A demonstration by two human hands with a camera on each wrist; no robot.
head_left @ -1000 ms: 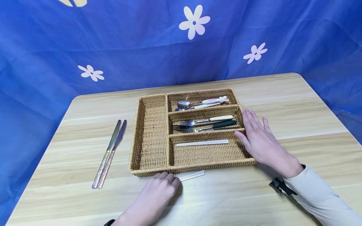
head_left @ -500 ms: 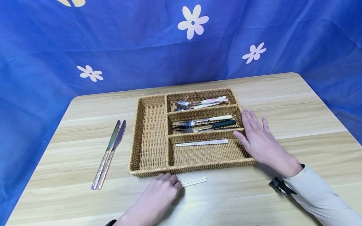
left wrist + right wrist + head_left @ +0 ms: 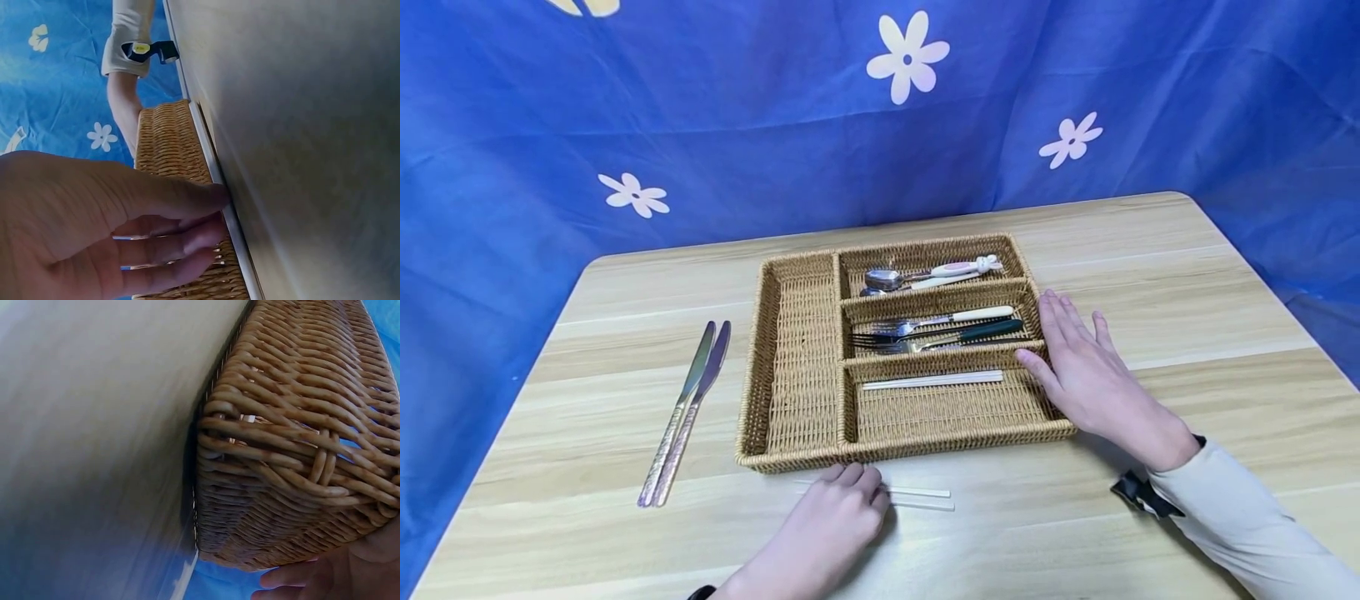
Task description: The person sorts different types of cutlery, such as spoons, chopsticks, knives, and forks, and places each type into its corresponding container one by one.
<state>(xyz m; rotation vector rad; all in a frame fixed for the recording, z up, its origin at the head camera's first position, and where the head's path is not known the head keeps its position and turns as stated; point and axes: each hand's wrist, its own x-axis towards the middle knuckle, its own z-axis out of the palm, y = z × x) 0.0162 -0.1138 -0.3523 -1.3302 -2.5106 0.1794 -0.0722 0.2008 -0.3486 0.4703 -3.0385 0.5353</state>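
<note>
My left hand (image 3: 835,521) is in front of a woven cutlery tray (image 3: 910,450). Its curled thumb and fingers pinch a pair of white chopsticks (image 3: 921,492) low over the table. In the left wrist view, the thumb and fingertips meet at a pale chopstick (image 3: 244,256). My right hand (image 3: 1086,379) rests against the tray's right end with fingers straight; in the right wrist view some of its fingers show below the wicker wall (image 3: 294,437). Inside the tray lie spoons (image 3: 886,279) at the back, several forks (image 3: 910,331) in the middle and white chopsticks (image 3: 932,380) in front.
Two table knives (image 3: 685,412) lie side by side left of the tray. The tray's long left compartment (image 3: 805,358) shows bare wicker. Behind the wooden table (image 3: 587,358) hangs a blue cloth (image 3: 760,175) with white flowers.
My left hand has drawn the chopsticks toward me, away from the tray's front wall, and they have turned and spread slightly. My right hand has stayed at the tray's end.
</note>
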